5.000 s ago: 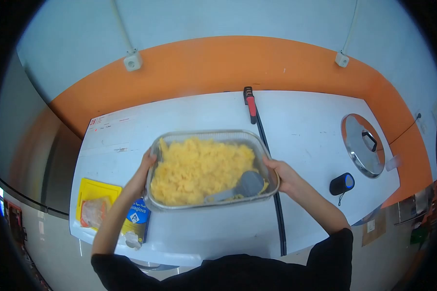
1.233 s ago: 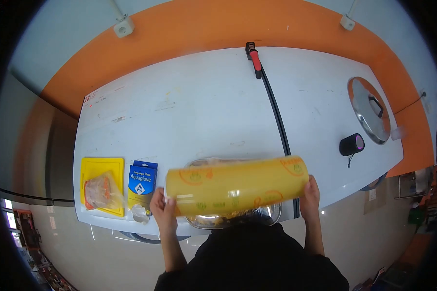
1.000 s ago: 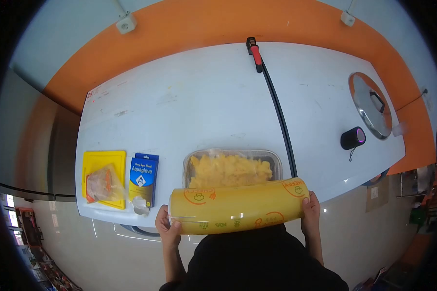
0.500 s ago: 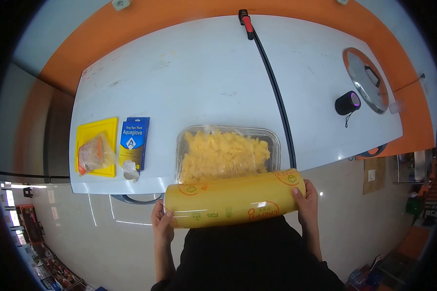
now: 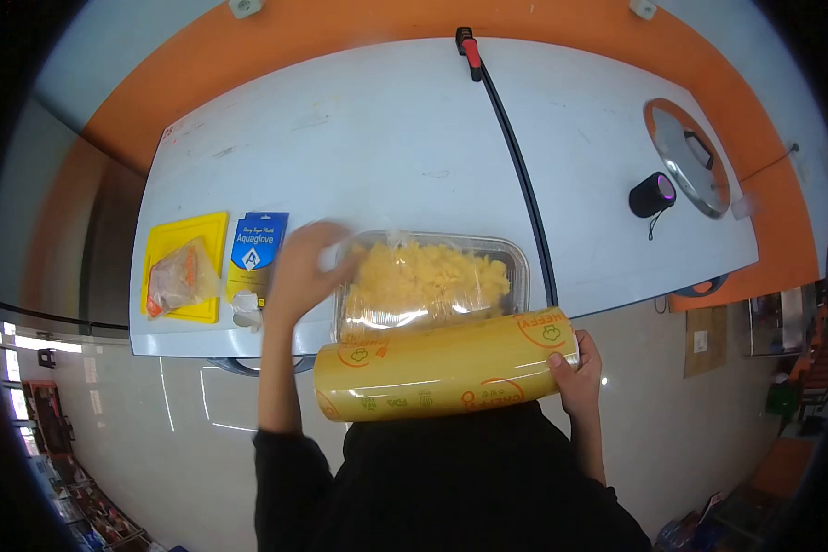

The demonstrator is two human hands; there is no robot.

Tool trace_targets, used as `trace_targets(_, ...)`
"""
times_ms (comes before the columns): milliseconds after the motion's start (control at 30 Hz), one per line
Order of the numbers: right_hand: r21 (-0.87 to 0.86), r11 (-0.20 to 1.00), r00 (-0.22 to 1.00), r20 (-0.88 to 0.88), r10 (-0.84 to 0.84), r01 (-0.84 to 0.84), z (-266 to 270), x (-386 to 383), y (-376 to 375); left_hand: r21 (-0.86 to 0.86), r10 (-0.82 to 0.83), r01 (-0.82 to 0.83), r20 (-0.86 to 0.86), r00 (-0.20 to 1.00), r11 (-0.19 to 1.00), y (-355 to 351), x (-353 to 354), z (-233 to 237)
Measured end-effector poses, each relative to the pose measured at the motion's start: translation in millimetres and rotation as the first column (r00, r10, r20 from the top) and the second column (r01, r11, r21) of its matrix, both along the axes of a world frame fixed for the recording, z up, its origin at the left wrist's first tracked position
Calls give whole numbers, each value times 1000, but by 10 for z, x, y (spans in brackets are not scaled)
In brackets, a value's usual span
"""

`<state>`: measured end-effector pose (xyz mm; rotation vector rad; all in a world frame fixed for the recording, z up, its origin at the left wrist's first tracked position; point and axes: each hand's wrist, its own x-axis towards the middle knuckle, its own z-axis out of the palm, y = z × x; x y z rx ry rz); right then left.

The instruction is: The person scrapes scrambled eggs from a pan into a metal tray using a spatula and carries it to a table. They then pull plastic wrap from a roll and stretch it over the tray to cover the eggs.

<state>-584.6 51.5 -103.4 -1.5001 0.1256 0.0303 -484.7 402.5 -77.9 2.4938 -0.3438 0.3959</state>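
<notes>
My right hand (image 5: 577, 373) grips the right end of a large roll of cling film (image 5: 442, 373), its thumb on the yellowish printed surface. The roll lies across the front of my body, overlapping the near edge of the tray. My left hand (image 5: 305, 267) is off the roll, blurred, at the left rim of a foil tray (image 5: 521, 276). Its thumb and fingers are apart with nothing visible between them. Yellow chunks of food (image 5: 432, 276) fill the tray, and clear film (image 5: 386, 316) lies over them, shining at the near side.
Left on the white table (image 5: 368, 138) are a yellow cutting board (image 5: 213, 235) with a plastic bag (image 5: 182, 276) on it and a blue Aquaglove packet (image 5: 259, 241). Rightward are a black strip (image 5: 515, 152) with a red-and-black end, a speaker (image 5: 651, 195) and a glass lid (image 5: 690, 161).
My left hand has let go of the roll's left end and moved up to the tray's left side. My right hand still holds the roll, which has shifted slightly upward.
</notes>
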Motion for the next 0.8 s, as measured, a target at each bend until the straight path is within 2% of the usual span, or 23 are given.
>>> trace_targets(67,10,1000,1000,4,17,-17,-18,-3,-5,217,-310,293,52,949,931,-496,496,-102)
trace_targets(100,5,1000,1000,10,13,-14,-14,-14,-8,261,-421,425,-73,904,867,-708,801,-294)
trace_targets(167,36,999,1000,1,10,-10,-5,-28,-4,203,-465,578,-416,782,791,-1085,1177,-518)
trace_targets(200,28,1000,1000,-10,-3,4,-17,-37,-8,205,-473,582,-404,783,787,-1199,1206,-587)
trace_targets(267,15,1000,1000,0,-23,23,-22,-25,-13,113,-472,660,-611,635,742,-1374,1212,-649)
trace_targets(367,42,998,997,-54,-50,53,-54,-17,4,130,-481,662,-587,651,738,-1342,1176,-722)
trace_targets(500,41,999,999,-48,-4,6,-9,-8,-5,191,-504,676,-531,681,712,-1295,1218,-721)
trace_targets(567,36,999,999,-32,0,1,-8,-5,8,202,-395,558,-519,758,805,-1147,1227,-530)
trace_targets(600,45,999,999,-46,-25,27,-18,-1,20,206,-391,555,-519,760,806,-1059,1242,-461)
trace_targets(667,56,997,998,-56,-42,45,-37,66,42,316,-314,404,-298,901,858,-891,1302,-318)
trace_targets(733,-50,997,985,-156,-69,62,-71,175,63,342,-281,356,-251,926,870,-783,1387,-166)
trace_targets(800,-55,998,990,-132,-50,43,-179,273,94,402,-229,276,-160,960,873,-738,1457,-28)
